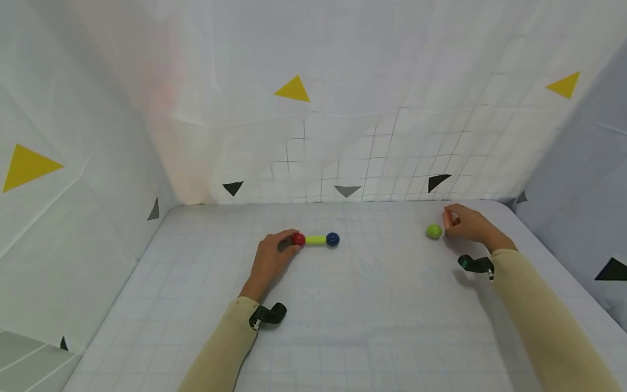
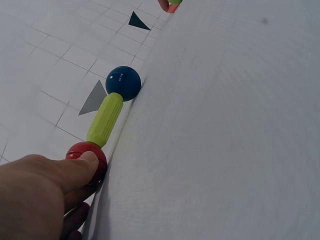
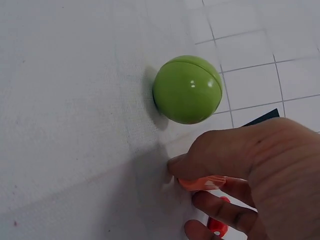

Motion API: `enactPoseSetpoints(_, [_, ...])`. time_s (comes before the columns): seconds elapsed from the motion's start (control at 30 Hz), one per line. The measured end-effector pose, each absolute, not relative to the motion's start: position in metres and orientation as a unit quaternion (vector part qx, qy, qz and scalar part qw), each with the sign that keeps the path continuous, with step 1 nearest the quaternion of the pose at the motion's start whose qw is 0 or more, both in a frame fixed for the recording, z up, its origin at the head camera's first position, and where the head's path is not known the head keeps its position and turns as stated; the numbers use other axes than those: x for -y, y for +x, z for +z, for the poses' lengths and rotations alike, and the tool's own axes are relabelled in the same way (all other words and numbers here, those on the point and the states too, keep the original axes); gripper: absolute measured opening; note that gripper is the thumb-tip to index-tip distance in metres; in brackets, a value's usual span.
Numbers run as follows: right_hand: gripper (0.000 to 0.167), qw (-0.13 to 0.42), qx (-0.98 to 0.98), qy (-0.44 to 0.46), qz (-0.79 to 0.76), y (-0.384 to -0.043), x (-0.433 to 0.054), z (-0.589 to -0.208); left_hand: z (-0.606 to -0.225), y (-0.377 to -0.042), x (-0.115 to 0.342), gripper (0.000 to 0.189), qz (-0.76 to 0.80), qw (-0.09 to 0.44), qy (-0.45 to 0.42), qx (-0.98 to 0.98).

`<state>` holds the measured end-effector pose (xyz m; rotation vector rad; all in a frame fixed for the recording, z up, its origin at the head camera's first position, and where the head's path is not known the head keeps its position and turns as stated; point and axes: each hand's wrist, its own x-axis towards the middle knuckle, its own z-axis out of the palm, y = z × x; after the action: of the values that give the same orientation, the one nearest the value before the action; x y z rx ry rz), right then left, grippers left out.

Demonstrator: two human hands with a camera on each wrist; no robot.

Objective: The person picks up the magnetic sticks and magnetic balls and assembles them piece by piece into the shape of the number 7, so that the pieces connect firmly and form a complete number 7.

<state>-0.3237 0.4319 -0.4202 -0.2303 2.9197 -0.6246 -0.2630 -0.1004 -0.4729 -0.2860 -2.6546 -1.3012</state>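
Note:
In the head view my left hand pinches a red ball between thumb and fingers. A yellow-green rod joins that ball to a dark blue ball, and the three lie in a line on the table. My right hand grips a short orange rod at the far right, low over the surface. Just left of its fingertips, apart from them, rests a green ball. Behind the right fingers, a small red piece with a pale spot shows partly in the right wrist view.
A white cloth with faint grid lines covers the table. White sheet walls stand behind and at both sides, marked with yellow triangles and dark ones. Each wrist carries a small black camera.

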Motion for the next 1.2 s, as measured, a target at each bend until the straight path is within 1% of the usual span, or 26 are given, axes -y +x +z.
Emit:
enactPoseSetpoints(0.1, [0.073, 0.077, -0.973, -0.080, -0.203, -0.3243, -0.4317, -0.4188, -0.4731, -0.2635, 0.1006, 0.039, -0.436, 0.088, -0.099, 0.890])
enactPoseSetpoints(0.33, [0.083, 0.091, -0.972, -0.075, -0.203, -0.3262, -0.4333, -0.4195, -0.4731, -0.2635, 0.1012, 0.040, -0.434, 0.089, -0.101, 0.891])
enactPoseSetpoints(0.4, [0.083, 0.091, -0.973, -0.074, -0.201, -0.3262, -0.4335, -0.4200, -0.4728, -0.2630, 0.1011, 0.039, -0.435, 0.089, -0.099, 0.890])
enactPoseSetpoints(0.5, [0.076, 0.088, -0.974, -0.072, -0.198, -0.3256, -0.4333, -0.4207, -0.4728, -0.2624, 0.1008, 0.040, -0.438, 0.088, -0.098, 0.889])
enactPoseSetpoints(0.6, [0.064, 0.086, -0.973, -0.074, -0.200, -0.3261, -0.4341, -0.4217, -0.4732, -0.2621, 0.1006, 0.040, -0.436, 0.085, -0.095, 0.891])
enactPoseSetpoints(0.67, [0.060, 0.088, -0.973, -0.070, -0.202, -0.3256, -0.4332, -0.4211, -0.4735, -0.2621, 0.1004, 0.040, -0.435, 0.085, -0.095, 0.891])
enactPoseSetpoints(0.73, [0.061, 0.091, -0.972, -0.065, -0.206, -0.3257, -0.4333, -0.4211, -0.4733, -0.2622, 0.1004, 0.040, -0.434, 0.086, -0.095, 0.892])
enactPoseSetpoints(0.77, [0.064, 0.092, -0.972, -0.061, -0.207, -0.3254, -0.4332, -0.4208, -0.4731, -0.2623, 0.1004, 0.040, -0.434, 0.087, -0.095, 0.891])
enactPoseSetpoints(0.93, [0.093, 0.101, -0.969, -0.033, -0.223, -0.3233, -0.4348, -0.4202, -0.4719, -0.2622, 0.1006, 0.041, -0.436, 0.089, -0.098, 0.890])
enactPoseSetpoints(1.0, [0.101, 0.101, -0.966, -0.025, -0.236, -0.3216, -0.4353, -0.4203, -0.4714, -0.2618, 0.1005, 0.041, -0.437, 0.087, -0.098, 0.890])
enactPoseSetpoints(1.2, [0.105, 0.085, -0.957, -0.019, -0.276, -0.3172, -0.4377, -0.4252, -0.4708, -0.2609, 0.1000, 0.041, -0.437, 0.084, -0.098, 0.890])
